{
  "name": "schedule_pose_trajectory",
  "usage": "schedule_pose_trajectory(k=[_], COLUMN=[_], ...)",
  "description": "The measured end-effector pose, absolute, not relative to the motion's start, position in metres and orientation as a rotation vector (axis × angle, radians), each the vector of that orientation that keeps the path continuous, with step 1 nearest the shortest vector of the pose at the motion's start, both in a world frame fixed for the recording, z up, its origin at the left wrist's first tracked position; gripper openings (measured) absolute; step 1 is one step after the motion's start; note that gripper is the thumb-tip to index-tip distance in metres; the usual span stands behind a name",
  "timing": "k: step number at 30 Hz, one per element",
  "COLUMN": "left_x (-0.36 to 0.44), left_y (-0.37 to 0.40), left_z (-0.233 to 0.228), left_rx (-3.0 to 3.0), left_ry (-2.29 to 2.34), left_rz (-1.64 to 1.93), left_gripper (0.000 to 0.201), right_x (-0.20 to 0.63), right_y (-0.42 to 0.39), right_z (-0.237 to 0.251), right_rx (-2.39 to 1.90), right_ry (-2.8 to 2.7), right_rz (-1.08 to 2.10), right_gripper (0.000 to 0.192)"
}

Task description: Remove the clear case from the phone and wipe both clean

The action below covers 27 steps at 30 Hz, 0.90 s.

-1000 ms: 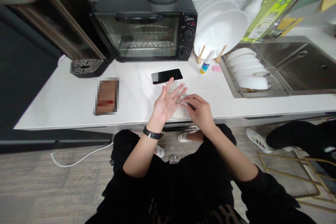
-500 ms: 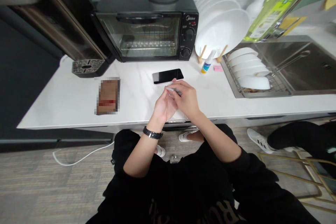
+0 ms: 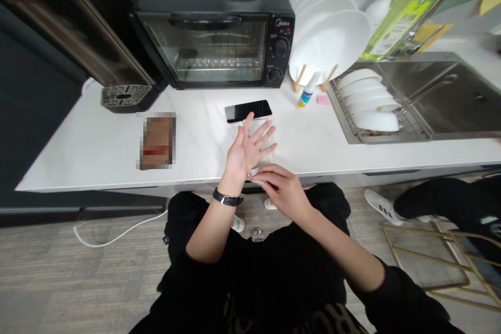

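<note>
My left hand (image 3: 248, 148) is held palm up over the front edge of the counter, its fingers spread and nothing gripped. Close to the heel of that palm, my right hand (image 3: 279, 185) pinches a small, thin, whitish object (image 3: 256, 171). Its exact kind is too small to make out, and the fingers cover part of it. Whether it touches the left palm I cannot tell. Just beyond the left fingertips lies a phone (image 3: 248, 111) with a dark screen. A small spray bottle (image 3: 306, 95) with a blue and yellow label stands farther right.
A black toaster oven (image 3: 219, 49) stands at the back of the white counter (image 3: 199, 135). White plates (image 3: 332, 44) lean in a rack beside it. Bowls (image 3: 373, 99) sit by the sink (image 3: 457, 99). A blurred-out brown item (image 3: 157, 141) lies left. Another person's leg (image 3: 438, 203) shows at right.
My left hand has opened out, fingers spread. My right hand has moved down and toward me, from the left fingertips to the heel of the palm, still pinching the thin object.
</note>
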<state>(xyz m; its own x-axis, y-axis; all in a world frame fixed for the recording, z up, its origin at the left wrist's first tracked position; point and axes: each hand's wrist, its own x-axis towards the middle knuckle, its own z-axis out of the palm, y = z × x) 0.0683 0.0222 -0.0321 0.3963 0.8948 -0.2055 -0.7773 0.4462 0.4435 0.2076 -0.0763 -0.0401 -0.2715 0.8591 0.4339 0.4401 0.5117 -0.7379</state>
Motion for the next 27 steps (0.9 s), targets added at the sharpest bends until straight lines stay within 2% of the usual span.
schedule_pose_trajectory(k=[7,16,21,27], left_x=[0.071,0.074,0.075,0.073], left_y=[0.022,0.023,0.025,0.023], left_z=[-0.034,-0.03,-0.028,-0.028], left_rx=[0.333,0.328,0.274,0.175], left_ry=[0.438,0.513,0.53,0.46], left_rz=[1.085,1.004,1.002,1.066], left_gripper=[0.054,0.052,0.053,0.053], right_x=[0.235,0.235,0.214,0.185], right_y=[-0.056,0.017,0.038,0.021], right_z=[-0.044,-0.037,-0.025,-0.03], right_rx=[-1.215,-1.249,-1.211,-1.096], right_ry=[-1.824,-1.736,-1.715,-1.746], right_rz=[0.469,0.313,0.331,0.444], right_gripper=[0.027,0.028,0.03,0.026])
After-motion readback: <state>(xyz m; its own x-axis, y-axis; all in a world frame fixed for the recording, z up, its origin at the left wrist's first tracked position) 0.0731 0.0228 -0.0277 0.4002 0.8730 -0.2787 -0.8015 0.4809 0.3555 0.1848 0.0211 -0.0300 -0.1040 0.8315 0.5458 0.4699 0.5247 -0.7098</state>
